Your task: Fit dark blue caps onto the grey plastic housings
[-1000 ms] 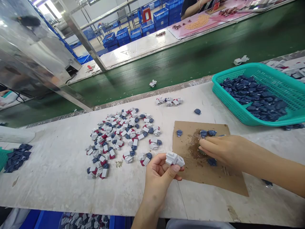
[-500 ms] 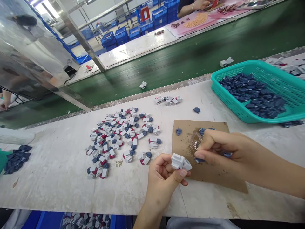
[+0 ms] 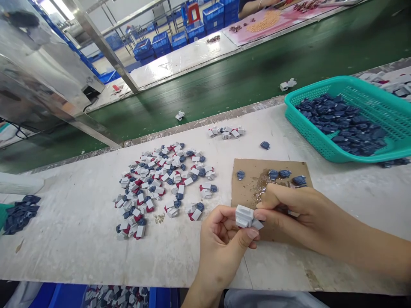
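Note:
My left hand [image 3: 224,244] is closed around a light grey plastic part [image 3: 244,216], pinching it between thumb and fingers above the table. The tips of my right hand [image 3: 285,214] meet the right side of that part; they are pinched on a small dark blue plastic piece, mostly hidden by the fingers. Below and behind the right hand lies a brown cardboard sheet [image 3: 239,192] with a wet, shiny patch. Several dark blue pieces [image 3: 284,173] rest on it, near its far side.
Grey, blue and red assembled parts [image 3: 160,179] spread over the table on the left. A green basket [image 3: 308,137] of dark blue pieces stands at right. Beyond runs a green conveyor belt [image 3: 224,85] carrying a few grey parts. Another person's arm [image 3: 253,7] shows across it.
My right hand has moved left from over the cardboard to the grey part in my left hand, uncovering blue pieces behind it. Parts on the conveyor have shifted left.

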Demonstrator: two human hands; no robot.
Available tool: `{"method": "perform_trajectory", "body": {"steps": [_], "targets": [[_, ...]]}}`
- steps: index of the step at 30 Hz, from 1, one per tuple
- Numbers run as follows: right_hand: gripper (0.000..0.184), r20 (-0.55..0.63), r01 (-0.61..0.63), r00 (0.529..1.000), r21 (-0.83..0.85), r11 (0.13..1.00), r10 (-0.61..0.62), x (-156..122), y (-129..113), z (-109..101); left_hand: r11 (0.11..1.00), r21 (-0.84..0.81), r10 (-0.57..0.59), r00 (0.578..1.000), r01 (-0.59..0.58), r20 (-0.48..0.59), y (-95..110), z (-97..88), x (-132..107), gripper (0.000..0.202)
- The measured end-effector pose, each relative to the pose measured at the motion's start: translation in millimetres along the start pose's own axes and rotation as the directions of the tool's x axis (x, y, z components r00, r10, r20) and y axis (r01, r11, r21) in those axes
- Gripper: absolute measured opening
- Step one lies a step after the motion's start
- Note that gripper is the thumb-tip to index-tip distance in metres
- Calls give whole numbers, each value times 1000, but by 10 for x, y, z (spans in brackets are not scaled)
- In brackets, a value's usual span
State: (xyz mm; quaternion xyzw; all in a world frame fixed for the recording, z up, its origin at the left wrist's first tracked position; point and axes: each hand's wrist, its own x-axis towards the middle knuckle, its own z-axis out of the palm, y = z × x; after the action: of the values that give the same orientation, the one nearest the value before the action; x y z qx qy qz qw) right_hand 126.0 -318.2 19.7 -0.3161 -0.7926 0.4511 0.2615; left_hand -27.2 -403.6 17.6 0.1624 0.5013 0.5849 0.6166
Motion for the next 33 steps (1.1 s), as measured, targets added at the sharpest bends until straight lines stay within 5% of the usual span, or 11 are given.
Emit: {"method": "perform_trajectory", "body": {"steps": [5,8,15,17,19,22,23,26,28,30,33], "targets": [[47,53,-46,998,160,986,38,73,81,100,1000,20,6,1000,-7,28,-67,-106,46,35],[64,-23,-131,990,270,954,142,237,7,112,995,95,23,997,-31,74,-77,-124,70,28],[83,275,-376,926,636,674,257,454,-261,388,908,382,203,978,-170,-47,-159,-246,-45,30],[81,230,-378,921,730,570,315,466,-244,451,851,481,259,965,-213,-30,-24,-463,-82,38],[79,194,-352,917,803,480,348,492,-199,486,721,625,419,907,-300,-48,310,-714,22,49],[81,208,-342,926,815,468,314,546,-138,587,264,941,736,675,-212,-54,1121,-977,612,55],[82,247,-367,923,796,482,295,564,-130,654,185,968,749,662,-170,-27,1407,-1011,920,48],[89,382,-459,888,709,535,256,635,-152,937,52,995,709,705,-91,27,2042,-974,1944,31],[92,420,-464,880,668,581,220,725,-193,1131,2,999,650,760,-34,24,2203,-899,2488,33],[95,403,-425,896,650,630,188,851,-238,1277,-25,1000,596,803,8,9,2208,-857,2818,33],[99,354,-362,920,604,710,168,1024,-289,1356,-23,999,568,823,37,-18,2152,-915,2985,33]]}}
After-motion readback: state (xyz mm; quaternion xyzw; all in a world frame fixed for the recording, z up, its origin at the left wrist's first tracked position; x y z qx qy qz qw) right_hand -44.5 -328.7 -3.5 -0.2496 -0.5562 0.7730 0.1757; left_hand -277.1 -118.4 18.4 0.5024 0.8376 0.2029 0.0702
